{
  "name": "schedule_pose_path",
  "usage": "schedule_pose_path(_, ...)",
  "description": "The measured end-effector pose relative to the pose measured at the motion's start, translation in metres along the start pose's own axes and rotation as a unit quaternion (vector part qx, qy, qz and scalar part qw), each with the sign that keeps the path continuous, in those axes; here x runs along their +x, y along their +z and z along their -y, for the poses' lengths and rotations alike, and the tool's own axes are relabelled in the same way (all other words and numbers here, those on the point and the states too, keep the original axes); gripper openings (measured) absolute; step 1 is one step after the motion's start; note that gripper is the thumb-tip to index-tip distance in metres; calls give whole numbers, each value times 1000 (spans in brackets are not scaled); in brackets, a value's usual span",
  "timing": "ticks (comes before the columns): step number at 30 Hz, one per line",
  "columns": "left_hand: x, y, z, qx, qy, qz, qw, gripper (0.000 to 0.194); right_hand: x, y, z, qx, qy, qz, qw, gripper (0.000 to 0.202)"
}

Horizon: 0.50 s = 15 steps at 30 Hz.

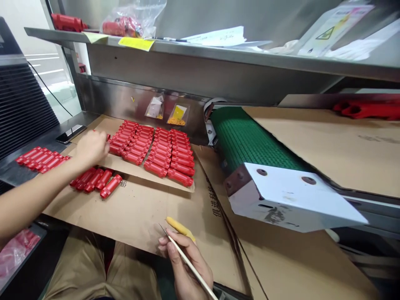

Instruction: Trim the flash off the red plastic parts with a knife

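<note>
My left hand [93, 146] is at the left end of the upper cardboard sheet, its fingers closed round a red tube [108, 136] that is mostly hidden. Beside it, rows of red tubes [158, 158] lie on the cardboard [150, 208]. Several loose red tubes [111, 186] lie nearer to me, below the hand, and another group [40, 158] sits at the far left. Near the front edge, my right hand [190, 262] grips a thin pale stick [192, 266] with a fine dark tip. One finger of that hand wears a yellow cover [179, 227].
A green conveyor belt [253, 137] with a white metal end cover [287, 196] stands at the right. A phone [71, 134] lies at the back left. Above runs a metal shelf [193, 50] with papers and bags; two small bags [178, 114] are on the back panel.
</note>
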<state>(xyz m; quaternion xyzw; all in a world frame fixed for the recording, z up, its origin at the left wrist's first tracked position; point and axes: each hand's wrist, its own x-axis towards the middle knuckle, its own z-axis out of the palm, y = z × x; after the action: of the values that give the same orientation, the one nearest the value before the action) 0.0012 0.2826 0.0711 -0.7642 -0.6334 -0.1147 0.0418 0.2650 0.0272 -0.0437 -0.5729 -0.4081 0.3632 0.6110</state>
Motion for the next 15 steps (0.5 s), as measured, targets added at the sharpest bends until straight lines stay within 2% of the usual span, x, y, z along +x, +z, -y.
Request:
schedule_pose_path(2,33,-1,18,-24,-13,-19,999,28,-1,4,4,8,10,-3,1000,30)
schedule_pose_path(4,55,4,35,-62,-20,-9,998,21,-1,6,7,10,8,-6,1000,30)
schedule_pose_path(6,65,9,50,-101,-34,2,994,11,-2,5,9,12,-2,-6,1000,29)
schedule_pose_path(8,60,10,63,-139,-49,1,989,7,-2,1,8,11,-8,-2,1000,27)
schedule_pose_path(10,39,4,74,-168,-60,-8,984,10,-1,-3,5,4,-8,10,1000,26)
schedule_pose_path(11,22,0,76,-186,-62,-13,980,19,1,-5,4,2,-8,22,1000,26)
schedule_pose_path(13,-27,-9,73,-238,-54,-11,970,30,4,-5,5,7,-3,55,998,26)
schedule_pose_path(14,-57,-13,66,-327,-37,2,944,32,5,-3,8,15,1,81,997,27)
schedule_pose_path(15,-89,-16,57,-409,-25,42,911,36,6,1,13,24,15,105,994,27)
